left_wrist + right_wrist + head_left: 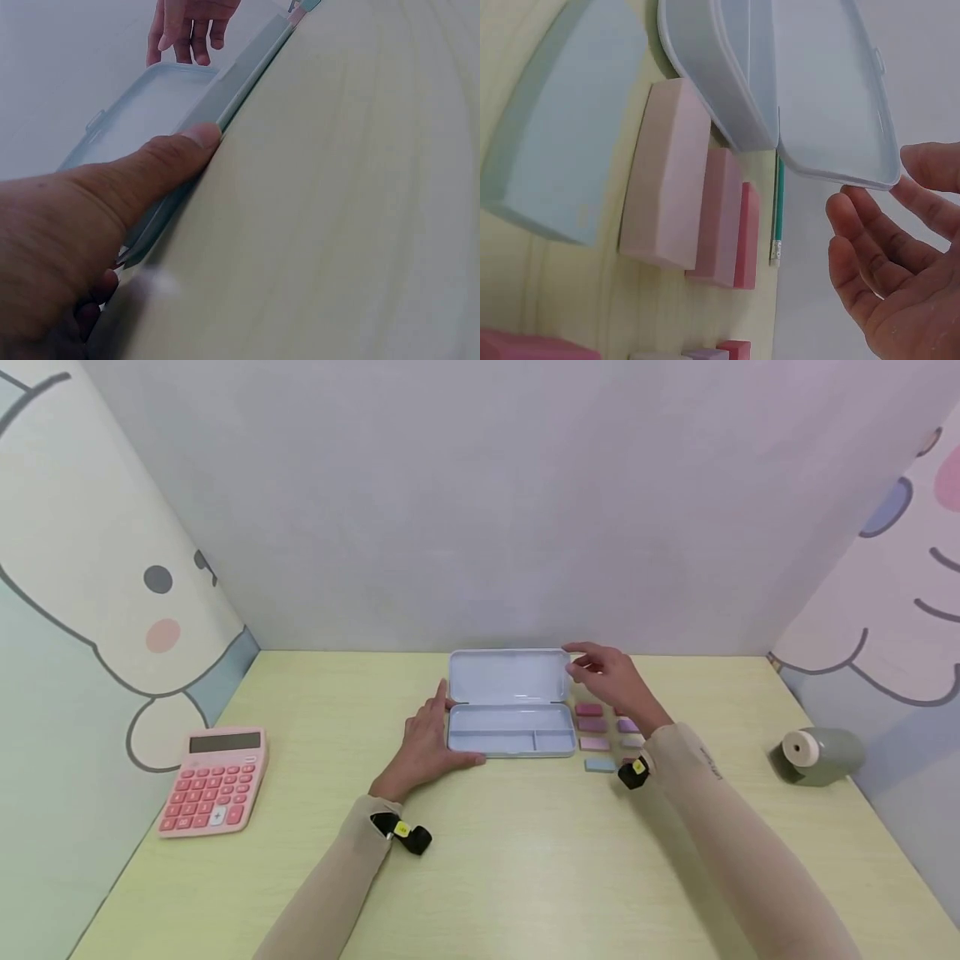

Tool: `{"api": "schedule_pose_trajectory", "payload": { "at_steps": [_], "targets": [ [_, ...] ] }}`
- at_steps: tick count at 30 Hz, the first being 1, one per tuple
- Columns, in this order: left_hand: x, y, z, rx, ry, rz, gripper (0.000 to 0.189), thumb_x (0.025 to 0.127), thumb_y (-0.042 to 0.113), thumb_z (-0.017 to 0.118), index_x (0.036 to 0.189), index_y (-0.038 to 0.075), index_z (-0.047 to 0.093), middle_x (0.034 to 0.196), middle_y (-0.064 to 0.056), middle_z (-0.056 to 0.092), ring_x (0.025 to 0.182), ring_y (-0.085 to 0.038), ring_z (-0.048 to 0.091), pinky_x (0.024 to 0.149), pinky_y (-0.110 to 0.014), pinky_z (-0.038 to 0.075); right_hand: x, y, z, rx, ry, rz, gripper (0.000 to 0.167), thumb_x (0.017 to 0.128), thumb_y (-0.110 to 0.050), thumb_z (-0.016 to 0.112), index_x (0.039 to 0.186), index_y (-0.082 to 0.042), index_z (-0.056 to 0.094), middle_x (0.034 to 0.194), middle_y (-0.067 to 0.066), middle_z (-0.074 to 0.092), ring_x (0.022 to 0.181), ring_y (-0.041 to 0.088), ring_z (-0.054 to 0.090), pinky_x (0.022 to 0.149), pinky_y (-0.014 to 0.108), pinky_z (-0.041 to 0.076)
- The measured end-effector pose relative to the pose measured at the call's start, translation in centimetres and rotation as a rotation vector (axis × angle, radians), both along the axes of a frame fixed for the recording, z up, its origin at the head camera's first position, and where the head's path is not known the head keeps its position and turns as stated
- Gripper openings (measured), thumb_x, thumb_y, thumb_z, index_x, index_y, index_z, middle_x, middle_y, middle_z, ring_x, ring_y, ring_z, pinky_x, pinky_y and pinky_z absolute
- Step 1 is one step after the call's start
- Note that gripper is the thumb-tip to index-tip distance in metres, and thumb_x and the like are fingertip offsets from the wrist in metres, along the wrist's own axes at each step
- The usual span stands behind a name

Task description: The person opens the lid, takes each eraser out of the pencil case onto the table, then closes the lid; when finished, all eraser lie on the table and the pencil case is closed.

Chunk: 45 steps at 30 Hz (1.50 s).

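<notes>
A pale blue pencil case (512, 743) lies on the table with its lid (510, 677) raised at the back. My left hand (425, 743) holds the case's left end, thumb along the front wall and fingers round the side. The thumb presses the front edge in the left wrist view. At the lid's upper right corner is my right hand (611, 677), its loosely bent fingertips touching the rim in the right wrist view. Beneath that hand stand small coloured blocks, among them a pink block (666, 176) and a light blue block (599, 765). Others are partly hidden by the hand.
A pink calculator (213, 781) lies at the left. At the right edge sits a grey-green device with a round white front (821, 756), perhaps a pencil sharpener. A green pencil (778, 210) lies behind the case. The wall (480, 527) stands directly behind the lid.
</notes>
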<state>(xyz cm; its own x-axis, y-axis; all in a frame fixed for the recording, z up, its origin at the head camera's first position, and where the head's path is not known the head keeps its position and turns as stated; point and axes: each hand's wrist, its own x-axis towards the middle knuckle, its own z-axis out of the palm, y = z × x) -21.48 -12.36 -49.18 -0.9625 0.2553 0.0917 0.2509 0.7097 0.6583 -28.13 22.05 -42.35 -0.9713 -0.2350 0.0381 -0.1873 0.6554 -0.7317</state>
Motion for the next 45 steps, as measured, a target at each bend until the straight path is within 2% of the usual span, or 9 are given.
{"api": "schedule_pose_trajectory", "payload": {
  "at_steps": [4, 8, 14, 20, 24, 30, 37, 40, 45],
  "targets": [
    [0.0, 0.0, 0.0, 0.008, 0.002, -0.004, 0.147, 0.072, 0.049, 0.098, 0.173, 0.009, 0.0, 0.149, -0.01, 0.052, 0.142, -0.035, 0.048, 0.118, -0.061, 0.033, 0.8, 0.4, 0.4, -0.011, 0.041, 0.001, 0.037, 0.109, -0.037, 0.061, 0.142, -0.022, 0.065, 0.132, 0.016, 0.075, 0.111, 0.033, 0.073, 0.098, 0.046, 0.054],
    [-0.1, 0.0, 0.1, 0.015, -0.004, -0.004, 0.148, 0.072, 0.049, 0.098, 0.174, 0.01, -0.003, 0.149, -0.011, 0.052, 0.145, -0.035, 0.047, 0.119, -0.061, 0.032, 1.5, 0.5, 0.9, -0.009, 0.107, 0.023, 0.028, 0.11, -0.036, 0.061, 0.13, -0.018, 0.069, 0.125, 0.015, 0.077, 0.106, 0.032, 0.074, 0.095, 0.044, 0.055],
    [-0.1, 0.1, 0.2, 0.01, -0.025, -0.003, 0.15, 0.073, 0.05, 0.097, 0.174, 0.014, -0.007, 0.154, -0.014, 0.052, 0.148, -0.035, 0.046, 0.124, -0.062, 0.029, 2.8, 0.4, 1.3, 0.03, 0.162, 0.058, 0.025, 0.11, -0.035, 0.06, 0.116, -0.014, 0.074, 0.111, 0.01, 0.078, 0.1, 0.025, 0.069, 0.094, 0.04, 0.055],
    [0.0, 0.2, 0.2, -0.001, -0.031, 0.006, 0.151, 0.073, 0.052, 0.097, 0.174, 0.016, -0.009, 0.163, -0.018, 0.048, 0.155, -0.037, 0.041, 0.127, -0.063, 0.025, 4.2, 0.3, 0.9, 0.053, 0.182, 0.113, 0.019, 0.109, -0.029, 0.063, 0.108, -0.014, 0.075, 0.1, 0.004, 0.077, 0.096, 0.02, 0.066, 0.086, 0.032, 0.055],
    [0.0, 0.1, 0.1, 0.004, -0.035, 0.015, 0.153, 0.071, 0.056, 0.096, 0.173, 0.019, -0.011, 0.167, -0.02, 0.045, 0.157, -0.037, 0.042, 0.128, -0.062, 0.025, 5.2, 0.3, 0.4, 0.057, 0.208, 0.153, 0.014, 0.106, -0.025, 0.067, 0.108, -0.014, 0.075, 0.099, 0.0, 0.076, 0.097, 0.018, 0.067, 0.083, 0.029, 0.055],
    [0.3, 0.1, 0.5, 0.047, -0.057, 0.016, 0.142, 0.079, 0.066, 0.085, 0.173, 0.028, -0.014, 0.166, -0.02, 0.046, 0.157, -0.037, 0.042, 0.128, -0.062, 0.023, 6.6, 0.3, -0.5, 0.059, 0.167, 0.164, 0.011, 0.105, -0.023, 0.069, 0.112, -0.017, 0.074, 0.109, -0.001, 0.074, 0.102, 0.018, 0.068, 0.089, 0.034, 0.056],
    [0.1, -0.1, 0.3, 0.036, -0.053, 0.011, 0.122, 0.093, 0.075, 0.062, 0.173, 0.024, -0.013, 0.16, -0.021, 0.049, 0.153, -0.037, 0.044, 0.126, -0.066, 0.024, 7.4, 0.2, -1.4, 0.095, 0.198, 0.19, 0.012, 0.103, -0.022, 0.072, 0.113, -0.014, 0.075, 0.115, 0.006, 0.073, 0.108, 0.026, 0.07, 0.093, 0.048, 0.058],
    [0.0, 0.0, 0.2, 0.03, -0.042, 0.013, 0.118, 0.095, 0.072, 0.062, 0.174, 0.022, -0.01, 0.158, -0.021, 0.05, 0.15, -0.037, 0.046, 0.126, -0.067, 0.024, 7.7, 0.1, -1.5, 0.095, 0.2, 0.198, 0.013, 0.101, -0.02, 0.076, 0.112, -0.013, 0.074, 0.116, 0.008, 0.072, 0.11, 0.028, 0.069, 0.096, 0.052, 0.059],
    [0.0, 0.1, 0.2, 0.005, -0.025, 0.014, 0.117, 0.095, 0.061, 0.07, 0.174, 0.019, -0.005, 0.151, -0.017, 0.053, 0.141, -0.034, 0.051, 0.122, -0.065, 0.03, 7.9, -0.1, -1.9, 0.12, 0.209, 0.203, 0.018, 0.097, -0.017, 0.08, 0.112, -0.01, 0.073, 0.118, 0.011, 0.07, 0.112, 0.031, 0.073, 0.1, 0.054, 0.06]
  ]
}}
